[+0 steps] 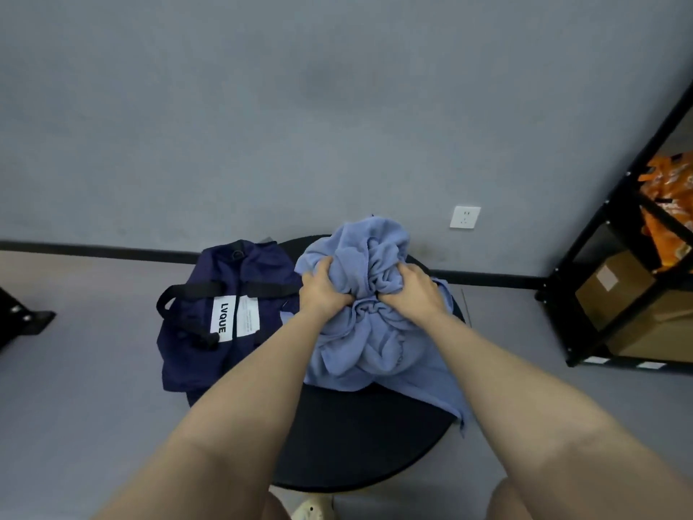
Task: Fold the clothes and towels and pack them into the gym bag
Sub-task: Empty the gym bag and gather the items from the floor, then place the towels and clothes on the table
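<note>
A crumpled light-blue towel (378, 332) is bunched in a heap on the round black table (356, 444). My left hand (322, 287) grips the heap's left side with curled fingers. My right hand (410, 285) grips its right side the same way. One towel edge hangs off the table's right rim. The navy gym bag (225, 309), with black handles and a white "LVQUE" label, lies on the left part of the table, beside the towel, and hangs over its left rim.
A black metal shelf (637, 257) with cardboard boxes and orange packets stands at the right. A grey wall with a white socket (465, 217) rises behind the table. A dark object (18, 320) sits at the far left on the floor. My shoe (313, 508) shows below the table.
</note>
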Tool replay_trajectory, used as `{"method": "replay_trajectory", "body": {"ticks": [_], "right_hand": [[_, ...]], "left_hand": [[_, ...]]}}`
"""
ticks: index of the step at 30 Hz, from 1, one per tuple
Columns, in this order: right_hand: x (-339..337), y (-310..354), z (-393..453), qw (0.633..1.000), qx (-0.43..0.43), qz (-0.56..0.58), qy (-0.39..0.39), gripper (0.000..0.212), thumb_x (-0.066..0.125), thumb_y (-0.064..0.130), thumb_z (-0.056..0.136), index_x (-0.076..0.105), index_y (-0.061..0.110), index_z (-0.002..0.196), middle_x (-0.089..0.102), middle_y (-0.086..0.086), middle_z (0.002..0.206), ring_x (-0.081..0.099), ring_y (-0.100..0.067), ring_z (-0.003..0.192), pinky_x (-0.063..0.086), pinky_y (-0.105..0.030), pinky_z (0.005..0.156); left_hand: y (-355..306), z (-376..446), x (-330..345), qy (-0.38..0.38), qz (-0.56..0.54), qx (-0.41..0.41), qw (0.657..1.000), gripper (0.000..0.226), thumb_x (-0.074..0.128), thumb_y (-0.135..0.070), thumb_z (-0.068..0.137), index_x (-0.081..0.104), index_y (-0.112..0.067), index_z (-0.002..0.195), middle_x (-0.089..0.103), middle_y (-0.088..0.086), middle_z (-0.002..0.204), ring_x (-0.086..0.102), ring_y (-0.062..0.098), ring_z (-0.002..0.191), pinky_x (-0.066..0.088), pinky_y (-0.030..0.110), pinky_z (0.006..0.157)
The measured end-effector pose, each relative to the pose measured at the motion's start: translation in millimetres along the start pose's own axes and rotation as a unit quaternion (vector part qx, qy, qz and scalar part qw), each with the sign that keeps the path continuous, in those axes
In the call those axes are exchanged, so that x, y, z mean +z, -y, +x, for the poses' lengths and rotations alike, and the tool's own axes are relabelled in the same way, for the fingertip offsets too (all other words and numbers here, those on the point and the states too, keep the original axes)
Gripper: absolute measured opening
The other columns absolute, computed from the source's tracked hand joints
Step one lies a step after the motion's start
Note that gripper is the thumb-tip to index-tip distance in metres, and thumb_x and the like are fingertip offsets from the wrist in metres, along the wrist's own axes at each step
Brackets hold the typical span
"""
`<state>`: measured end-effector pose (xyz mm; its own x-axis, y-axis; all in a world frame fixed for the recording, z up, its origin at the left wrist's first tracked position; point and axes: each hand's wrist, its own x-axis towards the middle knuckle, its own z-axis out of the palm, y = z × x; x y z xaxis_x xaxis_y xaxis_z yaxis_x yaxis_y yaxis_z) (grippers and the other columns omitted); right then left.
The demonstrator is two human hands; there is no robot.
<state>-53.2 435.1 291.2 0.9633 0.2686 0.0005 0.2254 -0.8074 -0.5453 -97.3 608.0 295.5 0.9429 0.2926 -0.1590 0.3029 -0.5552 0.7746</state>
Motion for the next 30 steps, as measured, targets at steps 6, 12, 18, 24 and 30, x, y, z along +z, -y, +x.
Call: {"method": "replay_trajectory", "body": {"ticks": [6, 12, 18, 24, 30], "right_hand": [[52, -44, 6, 0.998, 0.036, -0.020, 0.045, 0.046, 0.059, 0.039, 0.082, 0.053, 0.016, 0.121, 0.056, -0.011, 0.119, 0.057, -0.030, 0.104, 0.050, -0.038, 0.083], [89, -79, 12, 0.994, 0.067, -0.059, 0.057, 0.072, 0.060, 0.052, 0.080, 0.034, 0.023, 0.141, 0.039, -0.010, 0.141, 0.045, -0.035, 0.124, 0.042, -0.046, 0.097], [97, -87, 18, 0.991, 0.067, -0.090, 0.076, 0.098, 0.053, 0.072, 0.075, 0.003, 0.035, 0.150, 0.011, -0.002, 0.158, 0.015, -0.035, 0.143, 0.022, -0.056, 0.111], [75, -110, -3, 0.995, 0.045, -0.083, 0.027, 0.091, 0.041, 0.080, 0.077, 0.008, 0.038, 0.150, 0.011, 0.004, 0.160, 0.013, -0.028, 0.145, 0.017, -0.050, 0.115], [50, -162, -40, 0.995, 0.073, -0.071, 0.008, 0.066, 0.033, 0.061, 0.094, 0.018, 0.032, 0.151, 0.019, 0.004, 0.158, 0.016, -0.022, 0.146, 0.017, -0.047, 0.116]], "left_hand": [[46, 20, 54, 0.037, 0.030, -0.071, 0.996, 0.087, 0.076, -0.027, 0.075, 0.024, -0.030, 0.145, 0.018, 0.013, 0.147, 0.036, 0.038, 0.126, 0.039, 0.043, 0.103], [84, 25, 98, 0.040, 0.096, -0.090, 0.990, 0.090, 0.070, -0.038, 0.081, 0.011, -0.031, 0.149, 0.001, 0.013, 0.154, 0.029, 0.039, 0.131, 0.034, 0.044, 0.106], [96, 25, 100, 0.047, 0.107, -0.136, 0.984, 0.091, 0.062, -0.054, 0.083, 0.003, -0.034, 0.150, -0.007, 0.010, 0.157, 0.010, 0.038, 0.142, 0.023, 0.051, 0.112], [61, 9, 107, -0.030, 0.244, 0.069, 0.967, 0.070, 0.047, -0.033, 0.093, 0.008, -0.032, 0.151, -0.003, 0.003, 0.160, -0.002, 0.024, 0.146, 0.011, 0.054, 0.115], [24, -22, 163, 0.047, 0.373, 0.309, 0.873, 0.057, 0.033, -0.040, 0.099, 0.012, -0.028, 0.151, -0.001, -0.003, 0.160, -0.007, 0.019, 0.147, -0.009, 0.047, 0.115]]}}
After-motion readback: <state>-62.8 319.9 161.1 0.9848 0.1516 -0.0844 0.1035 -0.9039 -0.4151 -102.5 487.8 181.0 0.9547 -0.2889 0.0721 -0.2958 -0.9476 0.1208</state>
